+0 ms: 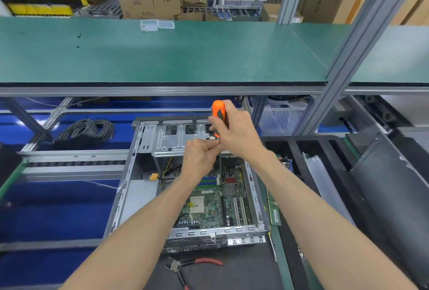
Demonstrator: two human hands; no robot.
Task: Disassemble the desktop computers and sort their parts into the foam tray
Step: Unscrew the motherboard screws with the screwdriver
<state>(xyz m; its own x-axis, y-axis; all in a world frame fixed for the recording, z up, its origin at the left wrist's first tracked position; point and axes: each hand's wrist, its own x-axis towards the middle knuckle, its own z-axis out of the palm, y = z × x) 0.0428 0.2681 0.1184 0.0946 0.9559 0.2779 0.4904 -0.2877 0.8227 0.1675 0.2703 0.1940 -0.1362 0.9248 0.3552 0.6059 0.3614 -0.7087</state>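
The computer point(185, 187) lies open in the near centre, right hand point(234, 131) gripping the screwdriver point(218, 113), left hand point(199, 159) pinching its shaft; likely unscrewing the motherboard point(216, 201), so next seat the tip squarely.

Two bare forearms, no sleeves, gloves or watch.

Even, bright overhead light is seen; a soft sheen is thrown on the green shelf point(162, 57). Beneath that shelf, the recess is dimmer and weak shadows are cast. Strong wide-angle bending is noted in the posts right of the shelf. Cartons behind the shelf are rendered soft; slight blur is seen near the frame's lower edges.
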